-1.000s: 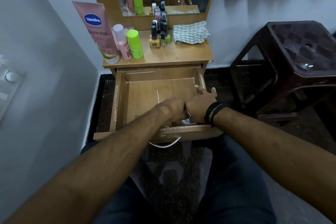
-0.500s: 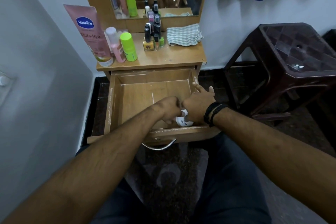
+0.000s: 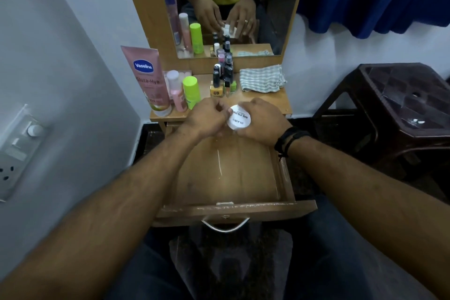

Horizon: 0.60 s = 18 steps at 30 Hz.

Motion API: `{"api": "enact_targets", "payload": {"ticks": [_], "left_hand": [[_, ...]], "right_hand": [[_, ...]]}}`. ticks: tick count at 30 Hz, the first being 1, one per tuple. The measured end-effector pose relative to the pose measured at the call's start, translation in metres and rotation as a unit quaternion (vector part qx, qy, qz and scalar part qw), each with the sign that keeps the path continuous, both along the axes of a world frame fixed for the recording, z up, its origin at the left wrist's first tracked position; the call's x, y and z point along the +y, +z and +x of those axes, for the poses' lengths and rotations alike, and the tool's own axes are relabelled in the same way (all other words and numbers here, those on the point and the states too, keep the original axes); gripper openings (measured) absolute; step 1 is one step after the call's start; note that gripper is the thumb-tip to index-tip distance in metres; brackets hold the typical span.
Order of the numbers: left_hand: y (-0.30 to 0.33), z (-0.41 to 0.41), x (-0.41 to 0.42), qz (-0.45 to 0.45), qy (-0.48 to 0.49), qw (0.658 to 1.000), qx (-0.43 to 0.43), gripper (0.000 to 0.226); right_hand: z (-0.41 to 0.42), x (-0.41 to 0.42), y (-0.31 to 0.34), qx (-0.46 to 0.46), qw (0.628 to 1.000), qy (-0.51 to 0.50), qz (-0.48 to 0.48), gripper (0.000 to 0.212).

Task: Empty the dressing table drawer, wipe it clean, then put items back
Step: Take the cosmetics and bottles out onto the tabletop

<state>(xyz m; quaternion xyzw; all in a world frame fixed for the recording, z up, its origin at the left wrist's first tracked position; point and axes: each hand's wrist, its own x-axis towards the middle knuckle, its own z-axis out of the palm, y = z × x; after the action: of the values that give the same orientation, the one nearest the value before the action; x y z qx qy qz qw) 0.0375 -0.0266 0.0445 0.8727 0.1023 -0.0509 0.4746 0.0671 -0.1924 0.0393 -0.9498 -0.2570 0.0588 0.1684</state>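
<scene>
Head camera looks steeply down, close over the open drawer (image 3: 226, 173).

bottles (image 3: 222, 79) on tabletop (image 3: 267, 102), cloth (image 3: 261, 79) right of them; drawer (image 3: 229, 178) below

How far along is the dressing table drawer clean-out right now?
Emptying looks nearly done: the drawer shows only bare wood, and bottles, the Vaseline tube and other items stand on the tabletop. In hand: both hands, left hand and right hand, hold a white round tub over the table's front edge. Left: wiping, probably with the striped cloth, then refilling.
</scene>
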Motion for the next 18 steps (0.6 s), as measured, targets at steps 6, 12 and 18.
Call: {"api": "enact_targets", "payload": {"ticks": [6, 12, 18], "left_hand": [[-0.007, 0.007, -0.001, 0.130, 0.011, 0.988, -0.088, 0.028], [-0.021, 0.014, 0.002, 0.176, -0.001, 0.980, -0.088, 0.042], [-0.020, 0.016, 0.004, 0.233, -0.003, 0.969, -0.083, 0.043]], "right_hand": [[0.029, 0.022, -0.005, -0.030, 0.999, -0.034, 0.019, 0.066], [0.034, 0.033, -0.011, -0.037, 0.999, -0.031, -0.006, 0.047], [0.034, 0.034, -0.021, -0.069, 0.997, -0.018, 0.033, 0.035]]}}
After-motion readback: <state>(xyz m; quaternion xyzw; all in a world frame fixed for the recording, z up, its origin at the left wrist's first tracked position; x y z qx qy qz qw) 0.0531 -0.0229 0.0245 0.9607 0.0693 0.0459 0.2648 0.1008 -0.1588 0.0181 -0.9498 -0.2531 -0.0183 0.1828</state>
